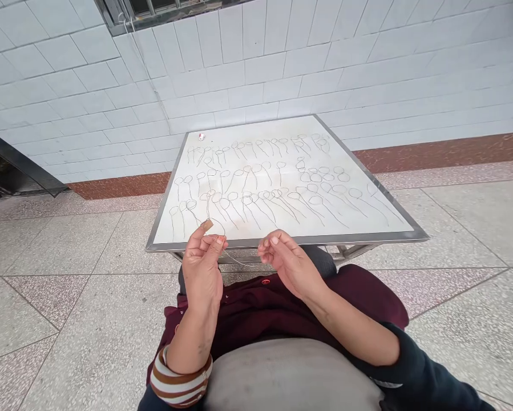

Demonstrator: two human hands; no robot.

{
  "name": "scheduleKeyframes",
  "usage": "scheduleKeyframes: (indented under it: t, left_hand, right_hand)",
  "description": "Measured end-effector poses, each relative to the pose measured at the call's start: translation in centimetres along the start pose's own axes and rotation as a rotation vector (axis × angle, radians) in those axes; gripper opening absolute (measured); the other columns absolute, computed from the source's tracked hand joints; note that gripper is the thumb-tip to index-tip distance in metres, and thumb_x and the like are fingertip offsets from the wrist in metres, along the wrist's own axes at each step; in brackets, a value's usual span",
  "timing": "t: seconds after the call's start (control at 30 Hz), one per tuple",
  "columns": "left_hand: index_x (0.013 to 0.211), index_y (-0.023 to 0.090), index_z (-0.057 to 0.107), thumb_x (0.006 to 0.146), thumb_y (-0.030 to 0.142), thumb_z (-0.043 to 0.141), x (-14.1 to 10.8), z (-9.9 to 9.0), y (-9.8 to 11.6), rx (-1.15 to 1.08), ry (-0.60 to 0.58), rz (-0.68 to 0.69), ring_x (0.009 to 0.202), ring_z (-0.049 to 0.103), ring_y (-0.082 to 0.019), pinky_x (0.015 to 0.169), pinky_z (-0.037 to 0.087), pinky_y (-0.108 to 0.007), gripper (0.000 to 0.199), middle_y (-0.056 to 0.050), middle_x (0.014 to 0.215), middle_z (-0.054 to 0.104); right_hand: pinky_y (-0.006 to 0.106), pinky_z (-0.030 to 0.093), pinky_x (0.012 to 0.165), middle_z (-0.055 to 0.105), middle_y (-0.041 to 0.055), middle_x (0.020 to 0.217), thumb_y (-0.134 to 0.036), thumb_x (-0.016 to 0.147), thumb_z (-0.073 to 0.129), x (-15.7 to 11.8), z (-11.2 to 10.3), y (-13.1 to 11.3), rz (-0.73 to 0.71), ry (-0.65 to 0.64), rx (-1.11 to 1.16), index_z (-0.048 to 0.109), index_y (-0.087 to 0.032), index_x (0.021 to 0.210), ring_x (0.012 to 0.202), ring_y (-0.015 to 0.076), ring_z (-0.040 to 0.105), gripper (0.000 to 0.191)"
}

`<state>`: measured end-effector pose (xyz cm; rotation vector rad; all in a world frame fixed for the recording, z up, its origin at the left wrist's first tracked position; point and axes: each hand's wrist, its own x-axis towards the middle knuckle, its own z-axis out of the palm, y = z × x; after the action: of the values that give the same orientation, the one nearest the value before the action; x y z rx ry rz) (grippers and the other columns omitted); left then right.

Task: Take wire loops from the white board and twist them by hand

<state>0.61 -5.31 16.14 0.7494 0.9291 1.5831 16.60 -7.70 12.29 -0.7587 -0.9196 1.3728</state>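
Just in front of the table's near edge, my left hand (pixel 204 265) pinches a thin wire (pixel 241 263) between thumb and finger. A brownish wrap covers the tip of one raised finger. The wire sags in a shallow curve across to my right hand (pixel 288 262), whose thumb and fingertips are pressed together at its other end. Part of the wire rises in a bend above my left fingers. Beyond both hands, many looped wires (pixel 316 200) with long tails lie in rough rows on the white tabletop (pixel 247 231).
The metal-edged table (pixel 346 238) stands against a white tiled wall (pixel 265 71). A small white and red object (pixel 202 137) lies at its far left corner. Cords (pixel 142 60) hang from the barred window (pixel 162 10). Speckled stone flooring (pixel 68 240) surrounds the table.
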Motion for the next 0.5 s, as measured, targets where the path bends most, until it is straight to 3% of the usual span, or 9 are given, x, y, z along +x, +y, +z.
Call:
scheduleKeyframes:
  t: [0.13,0.27,0.5]
  left_hand:
    - [0.109,0.020,0.068,0.070,0.017,0.080,-1.5,1.1,-1.5,0.010,-0.100,-0.108,0.068,0.059,-0.007,0.075,0.048,-0.021,0.041,0.005,0.068,0.060]
    - [0.110,0.021,0.067,0.073,0.021,0.078,-2.1,1.3,-2.4,0.063,-0.148,-0.165,0.056,0.053,-0.006,0.061,0.045,-0.020,0.038,0.006,0.068,0.059]
    - [0.113,0.020,0.068,0.078,0.024,0.075,-1.8,1.0,-1.8,0.127,-0.261,-0.210,0.078,0.060,-0.010,0.084,0.046,-0.025,0.036,0.002,0.077,0.064]
  right_hand:
    - [0.027,0.047,0.069,0.063,0.0008,0.086,-0.045,0.088,0.063,0.4,1.2,-0.6,0.068,-0.167,-0.140,0.059,-0.022,0.090,0.080,0.0135,0.058,0.024]
    - [0.022,0.042,0.058,0.062,-0.0021,0.074,-0.045,0.081,0.071,0.0,1.6,0.1,0.220,-0.169,0.030,0.057,-0.019,0.082,0.067,0.0102,0.055,0.029]
    - [0.016,0.037,0.054,0.057,-0.0043,0.065,-0.031,0.075,0.080,-0.2,0.8,0.8,0.437,-0.078,0.336,0.061,-0.017,0.078,0.058,0.0045,0.047,0.024]
